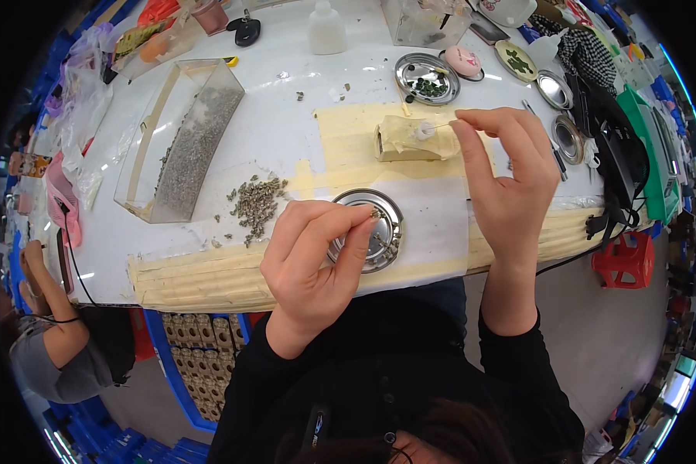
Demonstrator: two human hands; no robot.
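My left hand (309, 259) is closed in a pinch on a small greyish piece (374, 213), above a round metal dish (378, 246). More small pieces lie along the dish's right side. My right hand (514, 174) pinches a thin stick (444, 124) between thumb and forefinger. The stick's far end meets a white blob (424, 131) on top of a block wrapped in cream tape (404, 148); its exact tip is too small to make out. Left of the dish, a loose pile of small greyish pieces (257, 204) is spread on the white table.
A clear box of grey granules (201, 143) stands at left. A metal dish with dark green bits (427, 77), a pink oval object (462, 60) and a white bottle (327, 29) sit at the back. Another person's arm (54, 313) shows at far left. A red stool (625, 261) stands at right.
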